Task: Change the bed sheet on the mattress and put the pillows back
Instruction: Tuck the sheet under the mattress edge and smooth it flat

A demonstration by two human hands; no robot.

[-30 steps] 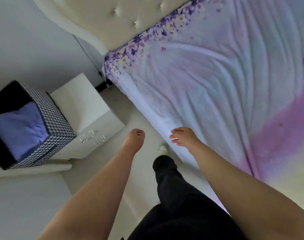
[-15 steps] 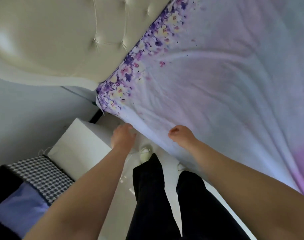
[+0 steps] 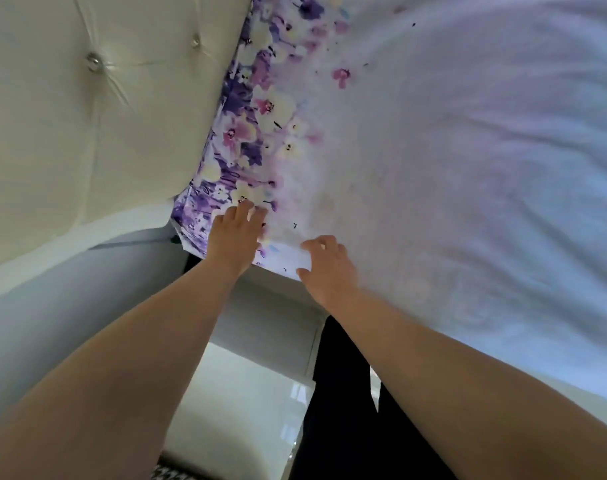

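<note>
1. Bedroom corner, seen from above: pale wall [image 3: 70, 323] at 8 o'clock, cream button-tufted headboard [image 3: 97, 109] at 10 o'clock.
2. Bed sheet [image 3: 468, 168]: white-lilac, wrinkled, spread over the mattress from 12 to 4 o'clock; purple and pink flower border [image 3: 257, 109] runs along the headboard.
3. Left hand [image 3: 234, 237]: fingers spread, palm down on the flowered corner of the sheet, gripping nothing.
4. Right hand [image 3: 328, 268]: just beside the left, fingers curled loosely over the sheet's edge at the mattress corner; whether it pinches the cloth cannot be told.
5. White nightstand [image 3: 239, 393]: at 6 o'clock, below the arms.
6. Black trousers [image 3: 343, 410]: beside the nightstand.
</note>
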